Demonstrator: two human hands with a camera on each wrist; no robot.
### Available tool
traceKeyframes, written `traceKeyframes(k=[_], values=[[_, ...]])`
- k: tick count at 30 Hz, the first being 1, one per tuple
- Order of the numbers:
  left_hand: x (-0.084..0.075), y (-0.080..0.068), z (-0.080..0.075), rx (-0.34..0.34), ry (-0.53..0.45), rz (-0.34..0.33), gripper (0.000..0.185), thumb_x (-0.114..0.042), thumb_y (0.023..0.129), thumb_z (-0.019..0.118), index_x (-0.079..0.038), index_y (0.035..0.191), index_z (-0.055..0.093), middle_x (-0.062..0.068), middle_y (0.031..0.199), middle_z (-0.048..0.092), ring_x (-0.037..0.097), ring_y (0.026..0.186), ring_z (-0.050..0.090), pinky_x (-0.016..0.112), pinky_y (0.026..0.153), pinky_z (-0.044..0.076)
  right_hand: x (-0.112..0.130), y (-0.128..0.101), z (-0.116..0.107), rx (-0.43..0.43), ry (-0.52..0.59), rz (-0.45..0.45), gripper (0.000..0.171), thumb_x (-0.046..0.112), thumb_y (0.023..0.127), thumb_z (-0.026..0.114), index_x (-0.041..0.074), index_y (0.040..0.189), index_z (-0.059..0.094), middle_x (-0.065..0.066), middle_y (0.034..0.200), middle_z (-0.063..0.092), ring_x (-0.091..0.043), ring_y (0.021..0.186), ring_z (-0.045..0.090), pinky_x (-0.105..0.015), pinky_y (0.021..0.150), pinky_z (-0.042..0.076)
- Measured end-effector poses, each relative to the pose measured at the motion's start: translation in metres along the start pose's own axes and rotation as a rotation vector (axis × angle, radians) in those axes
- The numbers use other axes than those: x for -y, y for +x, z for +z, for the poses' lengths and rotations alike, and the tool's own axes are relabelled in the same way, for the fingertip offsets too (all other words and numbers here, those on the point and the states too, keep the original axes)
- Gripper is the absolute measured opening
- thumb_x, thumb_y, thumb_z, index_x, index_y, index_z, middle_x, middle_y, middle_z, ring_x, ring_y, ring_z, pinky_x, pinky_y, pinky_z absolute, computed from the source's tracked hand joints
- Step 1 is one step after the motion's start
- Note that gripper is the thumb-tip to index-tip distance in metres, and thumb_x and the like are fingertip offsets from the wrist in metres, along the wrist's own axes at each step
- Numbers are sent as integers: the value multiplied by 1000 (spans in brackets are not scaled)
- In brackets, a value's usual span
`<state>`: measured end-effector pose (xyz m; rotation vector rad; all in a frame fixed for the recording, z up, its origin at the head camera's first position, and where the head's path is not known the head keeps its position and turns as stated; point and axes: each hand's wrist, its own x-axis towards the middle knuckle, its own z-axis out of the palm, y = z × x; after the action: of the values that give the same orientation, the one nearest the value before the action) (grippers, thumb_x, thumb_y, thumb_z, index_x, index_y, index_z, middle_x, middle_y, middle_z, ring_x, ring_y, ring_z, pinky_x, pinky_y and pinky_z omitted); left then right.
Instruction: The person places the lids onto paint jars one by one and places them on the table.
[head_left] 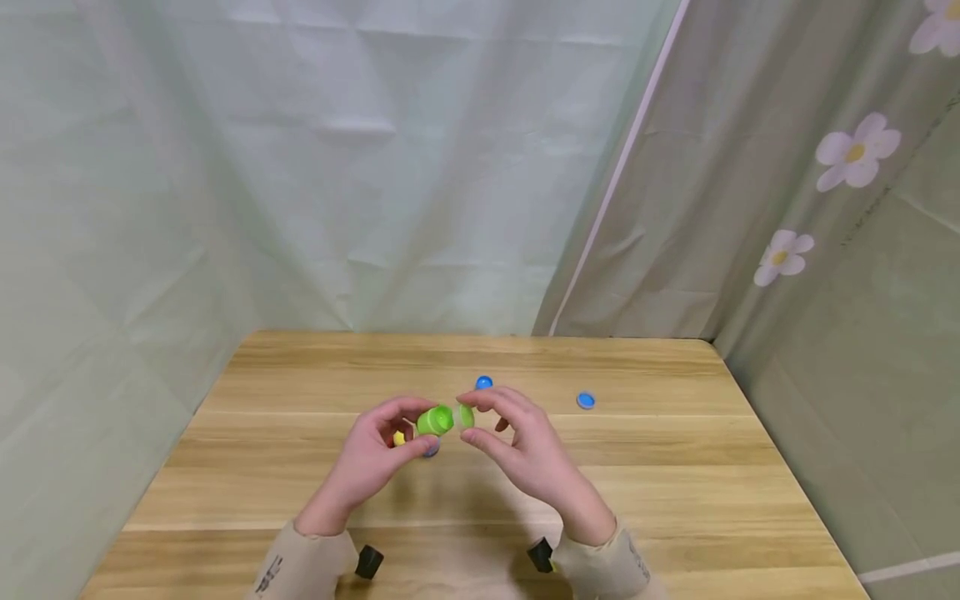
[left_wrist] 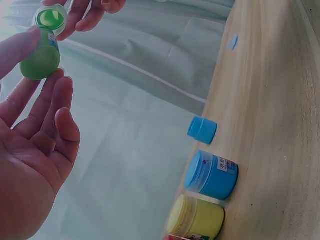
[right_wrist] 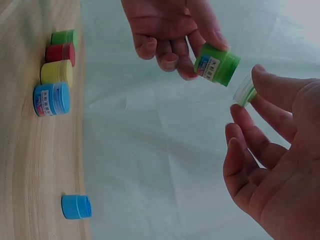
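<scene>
My left hand (head_left: pixel 371 458) grips a small green paint jar (head_left: pixel 431 422) above the table, thumb on one side and fingers on the other. The jar is uncapped and tilted, its mouth turned toward my right hand (head_left: pixel 531 450). Between thumb and fingertips, that hand pinches a clear round lid (right_wrist: pixel 245 92) with green on its inner face. A narrow gap separates lid and jar in the right wrist view. The jar's printed label (right_wrist: pixel 211 68) also shows there.
Closed jars stand in a row on the wooden table (head_left: pixel 675 483): blue (right_wrist: pixel 51 99), yellow (right_wrist: pixel 56 72), red (right_wrist: pixel 60 53) and green (right_wrist: pixel 64 36). Apart from them is a lidless blue jar (right_wrist: pixel 76 207). A blue lid (head_left: pixel 586 401) lies farther right. Curtains (head_left: pixel 420 208) hang behind the table.
</scene>
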<state>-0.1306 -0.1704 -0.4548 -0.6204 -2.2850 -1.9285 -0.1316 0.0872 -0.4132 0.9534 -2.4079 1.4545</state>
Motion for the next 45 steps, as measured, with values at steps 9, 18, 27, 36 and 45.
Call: traceKeyframes(k=[9,18,27,36,45], values=[[-2,-1,1,33,12,19,34,-4,97,79,-12,130,74,5,116,70,19,94,63,27,73,54,4,1,2,-6,-50,-55,36,20,98,81,18,133,72,10,132,68,-12,113,62,-32,80,55],[0,-3,4,36,8,6,37,-5,96,81,-13,131,73,5,110,73,18,93,65,31,77,55,3,-1,4,17,-90,-69,37,17,99,80,20,135,72,11,135,66,-15,116,60,-33,82,56],[-1,-2,5,42,0,-6,32,-6,96,81,-14,126,74,5,107,73,19,93,64,32,77,54,3,-1,4,17,-111,-103,42,13,95,83,17,135,72,8,137,67,-18,117,61,-38,83,58],[-2,-2,5,59,2,11,30,-6,97,79,-13,126,74,4,104,73,19,91,64,32,75,54,4,0,4,27,-136,-147,43,6,94,83,17,134,73,7,136,69,-16,117,60,-38,87,58],[-1,-3,6,64,-5,16,30,-4,97,79,-13,126,75,5,104,73,19,90,64,32,75,54,4,0,4,30,-155,-179,43,6,93,84,17,133,73,9,134,70,-15,119,60,-34,95,54]])
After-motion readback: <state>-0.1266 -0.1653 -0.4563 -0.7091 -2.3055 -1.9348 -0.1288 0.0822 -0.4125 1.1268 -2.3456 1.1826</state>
